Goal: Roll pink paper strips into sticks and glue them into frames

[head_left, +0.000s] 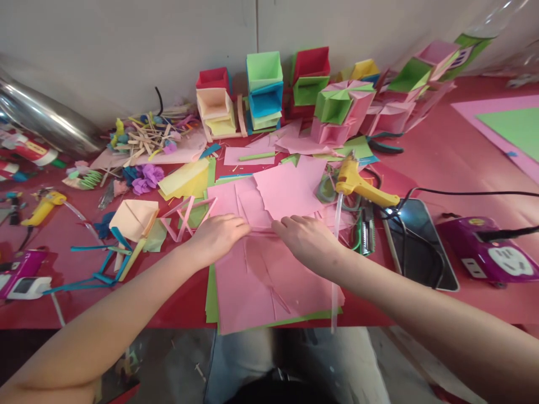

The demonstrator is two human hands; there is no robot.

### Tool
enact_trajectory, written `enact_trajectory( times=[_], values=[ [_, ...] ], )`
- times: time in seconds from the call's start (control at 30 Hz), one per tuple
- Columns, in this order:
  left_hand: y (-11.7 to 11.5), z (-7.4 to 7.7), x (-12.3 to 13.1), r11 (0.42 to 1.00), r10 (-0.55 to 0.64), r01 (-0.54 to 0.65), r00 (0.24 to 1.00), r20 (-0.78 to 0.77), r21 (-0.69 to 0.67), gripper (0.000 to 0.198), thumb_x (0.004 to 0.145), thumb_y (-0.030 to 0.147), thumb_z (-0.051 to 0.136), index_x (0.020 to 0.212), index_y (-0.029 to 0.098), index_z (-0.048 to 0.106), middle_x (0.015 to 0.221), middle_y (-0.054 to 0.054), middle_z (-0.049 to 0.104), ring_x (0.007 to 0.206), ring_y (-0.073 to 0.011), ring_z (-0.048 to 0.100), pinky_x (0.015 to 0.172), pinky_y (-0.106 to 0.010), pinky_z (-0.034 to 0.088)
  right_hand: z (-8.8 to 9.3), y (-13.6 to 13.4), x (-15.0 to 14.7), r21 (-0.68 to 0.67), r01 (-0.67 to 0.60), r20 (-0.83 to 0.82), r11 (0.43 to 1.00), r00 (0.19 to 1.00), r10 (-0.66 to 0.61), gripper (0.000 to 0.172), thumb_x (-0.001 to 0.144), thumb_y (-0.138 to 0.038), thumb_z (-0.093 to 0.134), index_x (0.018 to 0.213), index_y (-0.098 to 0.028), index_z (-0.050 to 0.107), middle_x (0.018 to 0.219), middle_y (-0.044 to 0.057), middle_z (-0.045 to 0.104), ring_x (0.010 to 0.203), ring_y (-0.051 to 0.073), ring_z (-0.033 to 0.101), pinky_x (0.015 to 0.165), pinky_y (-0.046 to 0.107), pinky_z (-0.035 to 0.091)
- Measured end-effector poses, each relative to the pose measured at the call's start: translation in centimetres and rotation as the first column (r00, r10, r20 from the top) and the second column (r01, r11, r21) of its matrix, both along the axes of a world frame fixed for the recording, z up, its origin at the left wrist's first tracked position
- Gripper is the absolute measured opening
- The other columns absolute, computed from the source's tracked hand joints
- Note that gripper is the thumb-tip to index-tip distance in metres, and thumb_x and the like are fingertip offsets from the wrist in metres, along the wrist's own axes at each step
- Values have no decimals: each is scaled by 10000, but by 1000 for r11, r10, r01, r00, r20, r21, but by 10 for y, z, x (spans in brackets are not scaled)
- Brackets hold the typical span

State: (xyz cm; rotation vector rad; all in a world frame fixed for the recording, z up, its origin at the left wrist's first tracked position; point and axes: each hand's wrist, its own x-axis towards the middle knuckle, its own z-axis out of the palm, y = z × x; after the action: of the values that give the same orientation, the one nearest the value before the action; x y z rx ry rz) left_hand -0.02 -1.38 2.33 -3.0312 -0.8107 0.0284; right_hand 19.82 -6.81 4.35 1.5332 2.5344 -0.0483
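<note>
My left hand (222, 235) and my right hand (309, 245) are close together over the middle of the work pile, backs up and fingers closed. Between them runs a narrow pink paper strip (261, 231), its ends under my fingers. Below it lies a large pink sheet (278, 280) with crease lines, on top of green paper. A torn-edged pink sheet (286, 188) lies just beyond my fingertips. Beside my left hand stands a small pink paper-strip frame (185, 216). A yellow glue gun (357, 182) with a clear glue stick rests beyond my right hand.
Folded paper boxes (264, 73) stand along the wall. At right are a phone (421, 241), a purple power strip (490, 247) and black cables. Blue paper strips (112, 264), a peach box (133, 217) and another glue gun (46, 206) lie left. A cutter (368, 230) lies near my right wrist.
</note>
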Motion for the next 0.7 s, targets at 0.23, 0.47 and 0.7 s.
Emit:
enact_trajectory(
  times=[0.23,0.47,0.7],
  values=[
    [-12,-3,-1,985,27,-19,999,-45,171,179,841,104,460,921,182,600,851,-26,612,746,-167,552,570,-267,415,-6,-6,0,116,-59,-9,991,998,61,183,802,-29,446,804,-125,602,798,91,613,707,190,551,534,289,300],
    [-23,-18,-8,960,34,-64,993,112,271,225,839,73,445,1002,139,585,906,-65,614,793,-184,562,587,-268,445,-20,-19,6,312,-74,-53,947,994,95,171,774,-28,477,694,-128,592,739,82,590,647,179,495,496,293,260],
    [-17,-12,-4,978,32,-46,997,69,203,223,838,45,409,954,129,581,829,-59,618,745,-176,563,574,-272,442,-18,-14,9,235,-98,-52,967,992,113,161,793,-31,462,796,-135,586,753,70,587,663,171,508,509,285,283]
  ],
)
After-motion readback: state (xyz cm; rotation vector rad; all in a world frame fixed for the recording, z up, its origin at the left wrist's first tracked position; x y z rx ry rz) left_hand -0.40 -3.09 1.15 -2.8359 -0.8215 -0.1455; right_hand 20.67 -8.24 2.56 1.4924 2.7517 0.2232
